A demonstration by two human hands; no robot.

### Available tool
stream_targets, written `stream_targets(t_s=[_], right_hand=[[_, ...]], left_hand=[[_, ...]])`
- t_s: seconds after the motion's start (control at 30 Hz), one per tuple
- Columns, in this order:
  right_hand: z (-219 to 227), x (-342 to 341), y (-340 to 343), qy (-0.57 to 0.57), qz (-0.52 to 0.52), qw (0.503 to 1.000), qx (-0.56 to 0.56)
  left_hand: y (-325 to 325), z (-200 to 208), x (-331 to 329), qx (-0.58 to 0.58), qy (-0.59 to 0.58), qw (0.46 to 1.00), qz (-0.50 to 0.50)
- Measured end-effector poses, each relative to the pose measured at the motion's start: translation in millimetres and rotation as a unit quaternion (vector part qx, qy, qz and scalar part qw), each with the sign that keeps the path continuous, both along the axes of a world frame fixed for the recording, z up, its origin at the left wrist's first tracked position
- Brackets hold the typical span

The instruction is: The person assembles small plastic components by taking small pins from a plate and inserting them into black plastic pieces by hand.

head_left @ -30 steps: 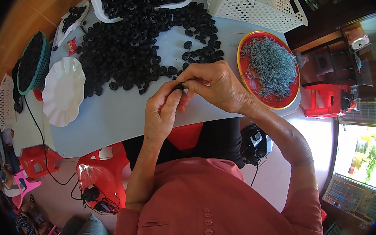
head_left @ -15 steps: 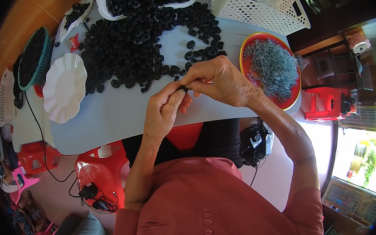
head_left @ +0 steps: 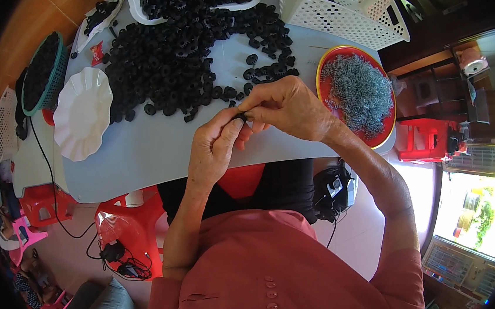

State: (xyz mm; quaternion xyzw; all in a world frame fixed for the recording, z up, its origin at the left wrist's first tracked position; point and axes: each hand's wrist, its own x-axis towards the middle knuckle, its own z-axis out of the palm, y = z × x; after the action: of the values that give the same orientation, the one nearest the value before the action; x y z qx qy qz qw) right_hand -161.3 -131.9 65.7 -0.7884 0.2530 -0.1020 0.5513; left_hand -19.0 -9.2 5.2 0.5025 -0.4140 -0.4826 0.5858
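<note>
Over the surface, one small black piece is clamped in the fingers of the left hand, those of the right hand pinched together at it (finished or not, I cannot tell), with many loose black pieces heaped beyond.

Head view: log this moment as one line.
left hand: pinching small black part; right hand: at same part; black pile: beyond hands; red tray: right, holding grey pieces

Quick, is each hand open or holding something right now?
Left hand: closed, holding a small black part.
Right hand: closed in a pinch at that part; whether it grips anything is hidden.
</note>
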Motion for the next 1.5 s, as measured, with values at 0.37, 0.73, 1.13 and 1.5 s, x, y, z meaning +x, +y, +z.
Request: stream_targets(t_s=[0.37,0.73,1.13,1.5], right_hand=[[-1,5,8,-0.015,-0.021,0.998,-0.058],[-4,2,17,-0.033,-0.068,0.993,-0.089],[-11,1,25,-0.062,-0.116,0.989,-0.066],[-21,7,39,-0.107,-0.141,0.96,-0.219]], left_hand=[[-1,-3,-8,-0.013,0.004,0.998,0.054],[0,-8,-12,-0.034,-0.031,0.997,0.065],[0,-9,-10,-0.03,-0.048,0.996,0.069],[-3,-7,-12,-0.044,-0.031,0.995,0.088]])
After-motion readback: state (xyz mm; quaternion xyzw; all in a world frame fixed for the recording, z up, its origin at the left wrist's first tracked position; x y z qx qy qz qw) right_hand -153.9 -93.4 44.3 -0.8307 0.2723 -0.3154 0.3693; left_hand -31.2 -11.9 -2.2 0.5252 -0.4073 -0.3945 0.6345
